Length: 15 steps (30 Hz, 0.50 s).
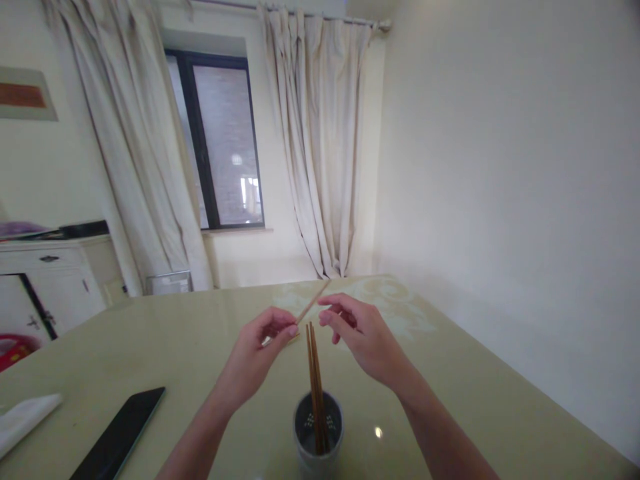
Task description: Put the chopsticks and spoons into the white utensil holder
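The left hand pinches a chopstick angled upward; the right hand hovers loosely open, seemingly empty, above the chopstick holder.

The desk is pale olive-green with a faint cream floral pattern at its far end. The chopsticks are reddish-brown, the cup grey with a perforated dark inside. The phone is black, the curtains off-white, the cabinet white.
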Tool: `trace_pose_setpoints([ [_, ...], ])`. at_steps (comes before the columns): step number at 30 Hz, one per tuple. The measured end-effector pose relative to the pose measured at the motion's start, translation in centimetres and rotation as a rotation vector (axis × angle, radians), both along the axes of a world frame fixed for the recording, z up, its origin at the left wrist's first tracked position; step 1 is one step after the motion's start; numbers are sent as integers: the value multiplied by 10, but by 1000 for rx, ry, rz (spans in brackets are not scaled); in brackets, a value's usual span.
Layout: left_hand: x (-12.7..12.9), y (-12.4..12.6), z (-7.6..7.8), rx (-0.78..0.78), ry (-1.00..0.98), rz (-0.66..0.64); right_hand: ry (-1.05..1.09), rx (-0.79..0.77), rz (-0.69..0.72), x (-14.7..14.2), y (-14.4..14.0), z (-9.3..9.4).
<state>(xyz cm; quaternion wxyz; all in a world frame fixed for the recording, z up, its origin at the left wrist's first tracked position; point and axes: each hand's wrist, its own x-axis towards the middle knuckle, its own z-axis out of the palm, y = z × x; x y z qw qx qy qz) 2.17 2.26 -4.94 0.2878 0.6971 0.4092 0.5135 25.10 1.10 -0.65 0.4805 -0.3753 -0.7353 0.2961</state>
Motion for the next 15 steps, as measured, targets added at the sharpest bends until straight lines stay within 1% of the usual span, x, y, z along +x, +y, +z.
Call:
trace_pose_setpoints([
  [2,14,-13,7,16,19,-45,78,19,58,-6,-3,-1],
  [4,21,-19,9,26,41,-88,125,32,61,-8,-4,-1],
  [6,18,-16,4,25,75,-119,176,31,31,-5,-5,0],
  [7,14,-11,-1,14,109,-115,200,33,13,-2,-5,2],
  [8,9,-4,-8,-5,166,-88,219,38,-6,3,-5,4],
  [10,-4,13,-26,-50,357,25,225,46,-35,13,-7,9],
  [13,-22,35,-58,-111,800,235,141,19,-44,26,-9,16],
  [15,-29,43,-76,-166,1017,312,68,-9,-42,30,-10,18],
])
